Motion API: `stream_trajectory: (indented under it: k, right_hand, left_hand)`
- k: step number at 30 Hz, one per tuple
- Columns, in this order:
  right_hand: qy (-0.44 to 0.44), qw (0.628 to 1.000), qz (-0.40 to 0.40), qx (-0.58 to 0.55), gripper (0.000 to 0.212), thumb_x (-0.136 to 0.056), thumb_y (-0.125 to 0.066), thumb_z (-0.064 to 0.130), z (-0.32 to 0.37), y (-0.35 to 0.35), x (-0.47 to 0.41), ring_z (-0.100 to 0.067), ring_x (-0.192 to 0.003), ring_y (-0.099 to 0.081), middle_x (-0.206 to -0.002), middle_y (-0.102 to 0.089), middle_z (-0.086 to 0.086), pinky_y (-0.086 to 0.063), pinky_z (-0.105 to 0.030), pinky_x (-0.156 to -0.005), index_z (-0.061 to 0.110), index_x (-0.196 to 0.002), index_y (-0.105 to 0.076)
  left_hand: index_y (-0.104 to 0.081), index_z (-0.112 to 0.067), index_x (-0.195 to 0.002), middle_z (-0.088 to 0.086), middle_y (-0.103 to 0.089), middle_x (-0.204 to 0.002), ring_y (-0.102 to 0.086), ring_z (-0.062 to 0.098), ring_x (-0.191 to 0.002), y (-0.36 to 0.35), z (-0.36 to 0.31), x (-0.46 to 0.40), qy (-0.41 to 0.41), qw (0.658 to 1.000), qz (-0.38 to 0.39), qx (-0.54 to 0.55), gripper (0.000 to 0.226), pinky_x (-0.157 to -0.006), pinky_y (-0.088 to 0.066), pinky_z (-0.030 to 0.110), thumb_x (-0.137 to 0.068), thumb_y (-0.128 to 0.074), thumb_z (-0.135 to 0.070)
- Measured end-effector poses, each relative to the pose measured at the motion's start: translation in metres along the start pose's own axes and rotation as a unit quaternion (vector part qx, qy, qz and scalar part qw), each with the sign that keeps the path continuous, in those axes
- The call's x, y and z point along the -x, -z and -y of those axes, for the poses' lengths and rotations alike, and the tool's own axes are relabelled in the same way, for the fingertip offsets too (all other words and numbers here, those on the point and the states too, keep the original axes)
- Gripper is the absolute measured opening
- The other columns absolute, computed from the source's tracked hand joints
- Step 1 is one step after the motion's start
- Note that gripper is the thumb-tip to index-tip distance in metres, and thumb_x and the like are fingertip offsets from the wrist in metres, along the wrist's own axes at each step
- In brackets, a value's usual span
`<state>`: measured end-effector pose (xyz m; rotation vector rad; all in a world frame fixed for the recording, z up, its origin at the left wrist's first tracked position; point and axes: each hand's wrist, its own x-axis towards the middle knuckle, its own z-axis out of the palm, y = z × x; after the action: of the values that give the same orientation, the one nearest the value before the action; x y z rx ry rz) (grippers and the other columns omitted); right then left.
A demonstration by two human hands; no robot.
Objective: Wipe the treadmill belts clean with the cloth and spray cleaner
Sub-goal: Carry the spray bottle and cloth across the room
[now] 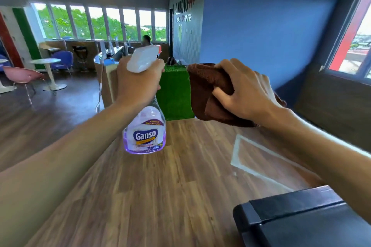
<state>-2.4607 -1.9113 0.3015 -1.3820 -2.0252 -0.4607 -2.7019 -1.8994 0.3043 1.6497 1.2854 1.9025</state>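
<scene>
My left hand (136, 82) grips the neck of a clear spray bottle (145, 132) with a white trigger head and a "Ganso" label; a little purple liquid shows at its base. It hangs upright in the air at chest height. My right hand (247, 94) holds a bunched brown cloth (206, 88) level with the bottle, just to its right. The black rear end of a treadmill (297, 220) shows at the bottom right, below my right forearm. Its belt is mostly out of frame.
Wood-look flooring (160, 196) spreads ahead. A green turf-covered block (174, 94) stands behind my hands. Pink and blue chairs with a round white table (47, 62) are at the left. A person (146, 40) sits at the far counter. A blue wall and window are on the right.
</scene>
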Motion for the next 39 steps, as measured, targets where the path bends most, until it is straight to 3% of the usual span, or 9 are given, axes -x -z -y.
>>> stream_trajectory:
  k: [3, 6, 8, 17, 22, 25, 30, 34, 39]
  right_hand:
    - [-0.015, 1.000, -0.005, 0.000, 0.044, -0.091, -0.056, 0.048, -0.044, -0.045, -0.038, -0.027, -0.106, -0.060, -0.120, -0.058, 0.007, -0.040, -0.041, -0.079, 0.033, -0.132, -0.050]
    - [-0.028, 0.999, -0.015, -0.011, 0.042, -0.091, -0.057, 0.046, -0.095, -0.086, -0.085, -0.028, -0.104, -0.061, -0.118, -0.058, 0.008, -0.039, -0.040, -0.077, 0.034, -0.131, -0.051]
    - [-0.036, 0.999, -0.018, -0.022, 0.040, -0.091, -0.057, 0.046, -0.125, -0.106, -0.118, -0.027, -0.104, -0.061, -0.117, -0.058, 0.009, -0.039, -0.041, -0.077, 0.036, -0.129, -0.052]
    - [-0.062, 0.997, -0.038, -0.027, 0.040, -0.089, -0.053, 0.049, -0.237, -0.194, -0.248, -0.022, -0.103, -0.061, -0.116, -0.058, 0.014, -0.044, -0.042, -0.081, 0.037, -0.127, -0.052]
    - [-0.096, 0.994, -0.053, -0.008, 0.039, -0.090, -0.056, 0.046, -0.303, -0.268, -0.304, -0.022, -0.105, -0.061, -0.116, -0.059, 0.013, -0.045, -0.041, -0.081, 0.037, -0.128, -0.052]
    - [-0.128, 0.990, -0.056, 0.020, 0.042, -0.087, -0.056, 0.048, -0.348, -0.307, -0.340, -0.020, -0.107, -0.062, -0.116, -0.059, 0.013, -0.046, -0.041, -0.081, 0.039, -0.128, -0.051]
    - [-0.181, 0.979, -0.067, 0.068, 0.038, -0.089, -0.059, 0.048, -0.426, -0.341, -0.400, -0.019, -0.106, -0.063, -0.114, -0.058, 0.015, -0.052, -0.045, -0.085, 0.038, -0.125, -0.051]
    - [-0.225, 0.965, -0.073, 0.109, 0.040, -0.089, -0.056, 0.051, -0.495, -0.353, -0.425, -0.018, -0.107, -0.063, -0.115, -0.057, 0.015, -0.052, -0.047, -0.086, 0.039, -0.127, -0.052]
    - [-0.256, 0.950, -0.072, 0.164, 0.038, -0.092, -0.061, 0.047, -0.609, -0.366, -0.453, -0.016, -0.112, -0.061, -0.119, -0.058, 0.016, -0.052, -0.047, -0.088, 0.039, -0.129, -0.052]
  left_hand:
    - [-0.066, 0.010, -0.084, 0.032, -0.056, -0.070, -0.047, 0.015, -0.041, -0.046, 0.038, -0.039, -0.005, 1.000, 0.006, 0.016, 0.018, -0.047, -0.042, 0.020, -0.093, -0.065, -0.005]
    - [-0.068, -0.002, -0.085, 0.001, -0.059, -0.055, -0.050, 0.008, -0.039, -0.089, 0.081, -0.086, 0.000, 1.000, 0.003, 0.015, 0.011, -0.047, -0.043, 0.016, -0.094, -0.066, -0.008]
    - [-0.068, -0.006, -0.083, -0.007, -0.056, -0.045, -0.051, 0.008, -0.039, -0.111, 0.104, -0.113, 0.002, 1.000, -0.001, 0.011, 0.013, -0.049, -0.044, 0.015, -0.095, -0.066, -0.010]
    - [-0.069, -0.004, -0.086, 0.008, -0.055, -0.058, -0.051, 0.006, -0.041, -0.232, 0.179, -0.255, 0.015, 1.000, 0.019, 0.018, 0.010, -0.046, -0.041, 0.011, -0.094, -0.066, -0.009]
    - [-0.072, -0.011, -0.096, 0.019, -0.065, -0.077, -0.051, 0.010, -0.041, -0.318, 0.252, -0.344, 0.026, 0.995, 0.059, 0.074, 0.006, -0.049, -0.047, 0.024, -0.094, -0.067, -0.013]
    - [-0.071, -0.002, -0.092, 0.005, -0.060, -0.058, -0.052, 0.007, -0.041, -0.379, 0.300, -0.400, 0.033, 0.991, 0.085, 0.094, 0.011, -0.047, -0.045, 0.017, -0.092, -0.068, -0.012]
    - [-0.071, 0.003, -0.091, 0.014, -0.061, -0.064, -0.050, 0.008, -0.040, -0.488, 0.347, -0.484, 0.033, 0.982, 0.125, 0.136, 0.013, -0.047, -0.043, 0.014, -0.093, -0.066, -0.009]
    - [-0.075, -0.024, -0.099, 0.005, -0.066, -0.076, -0.049, 0.006, -0.039, -0.587, 0.367, -0.528, 0.045, 0.967, 0.162, 0.190, 0.017, -0.045, -0.042, 0.015, -0.094, -0.064, -0.011]
    - [-0.075, -0.018, -0.099, 0.006, -0.067, -0.072, -0.048, 0.007, -0.038, -0.723, 0.391, -0.560, 0.048, 0.954, 0.198, 0.221, 0.011, -0.044, -0.039, 0.011, -0.094, -0.066, -0.013]
